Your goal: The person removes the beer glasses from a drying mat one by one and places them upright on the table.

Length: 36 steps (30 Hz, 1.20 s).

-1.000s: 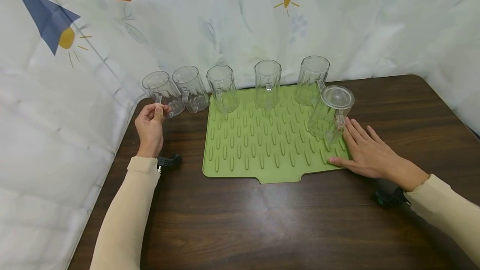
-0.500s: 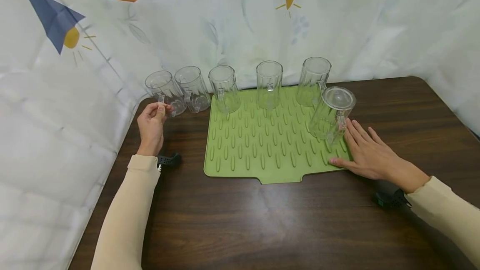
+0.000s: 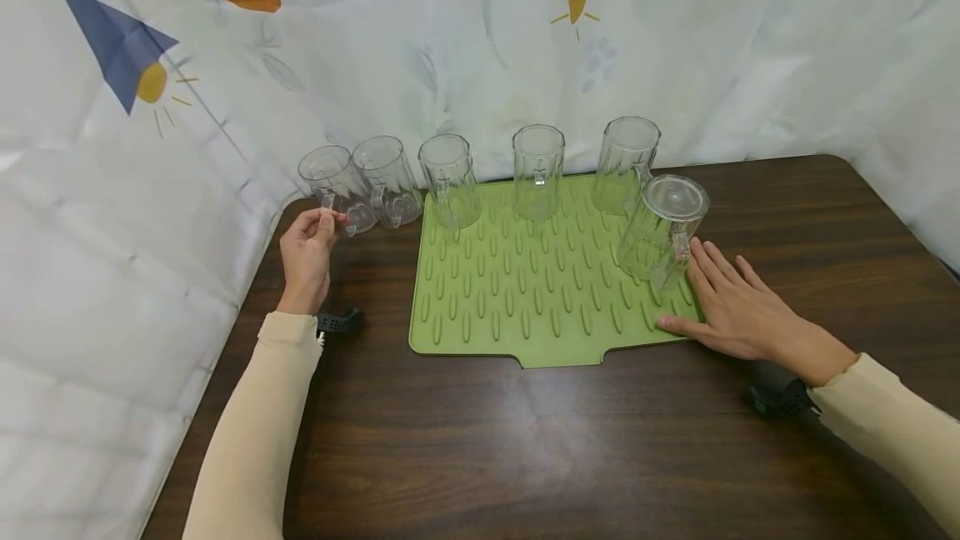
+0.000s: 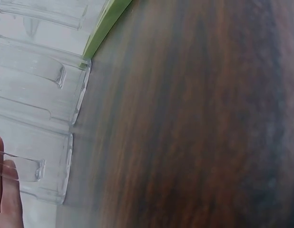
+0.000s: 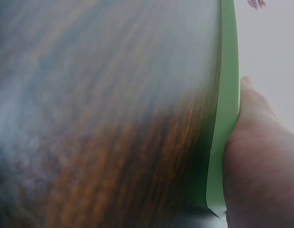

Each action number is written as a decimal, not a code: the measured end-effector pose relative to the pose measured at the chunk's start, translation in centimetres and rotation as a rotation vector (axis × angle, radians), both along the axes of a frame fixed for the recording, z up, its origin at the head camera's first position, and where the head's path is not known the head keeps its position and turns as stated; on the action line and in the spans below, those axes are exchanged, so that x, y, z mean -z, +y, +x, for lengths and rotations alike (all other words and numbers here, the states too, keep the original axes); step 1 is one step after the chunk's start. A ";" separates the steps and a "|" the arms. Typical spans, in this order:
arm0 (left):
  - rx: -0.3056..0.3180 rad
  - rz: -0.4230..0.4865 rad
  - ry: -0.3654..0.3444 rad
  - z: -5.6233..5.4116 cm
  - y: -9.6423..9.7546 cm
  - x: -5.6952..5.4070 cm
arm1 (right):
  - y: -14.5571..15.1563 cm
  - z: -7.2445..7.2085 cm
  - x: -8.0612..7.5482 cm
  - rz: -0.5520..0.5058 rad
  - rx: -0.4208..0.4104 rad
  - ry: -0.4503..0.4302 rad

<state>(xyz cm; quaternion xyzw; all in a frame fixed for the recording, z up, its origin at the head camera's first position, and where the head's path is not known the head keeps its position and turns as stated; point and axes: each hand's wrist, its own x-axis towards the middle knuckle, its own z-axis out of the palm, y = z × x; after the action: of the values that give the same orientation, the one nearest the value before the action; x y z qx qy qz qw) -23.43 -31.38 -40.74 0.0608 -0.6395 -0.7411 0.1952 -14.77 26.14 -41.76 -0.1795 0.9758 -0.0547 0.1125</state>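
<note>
Glass mug (image 3: 341,190), frame left, stands upright beyond the nearer left hand (image 3: 304,263) pinching its handle (image 4: 41,170). Right hand (image 3: 738,307) lies spread at the edge of the green mat (image 3: 487,307).

Head view: illumination is even and bright. The curtain (image 3: 480,48) appears pale, with soft shading in its folds. A diffuse glare patch lies on the near, central part of the table (image 3: 551,440). One mug (image 3: 538,165) shows a small white highlight. Dark, soft-edged shadow lies beside the right sleeve (image 3: 885,427). Left wrist view: wood grain is blurred. Right wrist view: wood grain is out of focus and hazy; the right hand (image 5: 263,171) is soft; the background is washed out.
</note>
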 end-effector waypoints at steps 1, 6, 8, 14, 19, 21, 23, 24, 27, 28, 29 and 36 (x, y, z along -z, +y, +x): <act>-0.003 -0.005 -0.004 0.1 0.0 -0.1 | 0.0 0.0 0.0 0.002 -0.002 0.001; -0.005 -0.016 -0.016 0.5 -0.2 -0.4 | 0.0 0.1 -0.1 0.001 -0.010 0.009; -0.004 -0.021 -0.015 0.7 -0.2 -0.6 | 0.0 0.1 -0.1 -0.005 -0.008 0.009; -0.014 -0.077 -0.036 1.0 -0.5 -0.9 | -0.2 0.2 0.0 -0.030 -0.002 0.000; -0.028 -0.119 -0.083 1.5 -0.8 -1.1 | -0.2 0.2 0.0 -0.028 -0.010 0.007; -0.042 -0.127 -0.092 1.8 -0.9 -1.2 | -0.2 0.3 0.0 -0.027 -0.013 0.011; -0.058 -0.144 -0.094 2.0 -1.0 -1.3 | -0.1 0.3 0.1 -0.026 -0.014 0.008; -0.060 -0.141 -0.093 2.1 -1.0 -1.4 | -0.1 0.4 0.1 -0.028 -0.014 0.007; -0.072 -0.158 -0.085 2.3 -1.0 -1.9 | 0.0 0.4 0.0 -0.036 -0.004 -0.002; -0.076 -0.160 -0.081 2.4 -1.0 -2.1 | 0.0 0.4 0.0 -0.036 -0.002 -0.003; -0.080 -0.160 -0.075 2.4 -1.0 -2.4 | 0.0 0.4 0.0 -0.036 0.000 -0.003; -0.091 -0.127 -0.015 2.8 -0.4 -4.4 | 0.1 0.5 -0.1 -0.047 0.001 0.015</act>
<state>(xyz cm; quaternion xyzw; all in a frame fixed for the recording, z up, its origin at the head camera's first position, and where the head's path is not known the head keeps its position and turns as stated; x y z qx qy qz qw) -20.61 -31.82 -36.36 0.0825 -0.6833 -0.6889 0.2273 -14.28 26.24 -41.68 -0.1822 0.9751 -0.0766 0.1006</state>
